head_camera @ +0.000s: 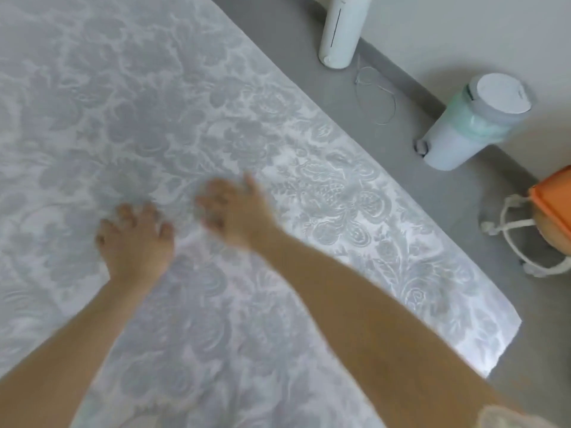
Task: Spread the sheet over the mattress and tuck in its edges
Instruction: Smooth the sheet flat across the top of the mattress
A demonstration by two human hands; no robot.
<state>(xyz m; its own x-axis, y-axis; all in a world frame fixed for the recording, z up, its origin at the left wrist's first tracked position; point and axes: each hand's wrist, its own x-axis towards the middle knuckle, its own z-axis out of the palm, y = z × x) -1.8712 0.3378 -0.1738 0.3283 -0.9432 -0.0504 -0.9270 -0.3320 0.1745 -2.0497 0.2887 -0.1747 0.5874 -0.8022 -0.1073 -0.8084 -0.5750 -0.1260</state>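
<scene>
A pale grey sheet (154, 103) with a white floral pattern lies flat over the mattress and fills most of the view. Its right edge runs diagonally from the top middle down to a corner (506, 329) at the lower right. My left hand (136, 239) lies palm down on the sheet with its fingers spread. My right hand (238, 208) is just to its right, also palm down on the fabric and blurred by motion. Neither hand grips the cloth.
Grey floor (386, 143) runs along the bed's right side up to a white wall. On it stand a tall white cylinder (343, 29), a white pedal bin (472, 125) with a green liner, a thin cable (377, 97), and an orange-topped stool (553, 211).
</scene>
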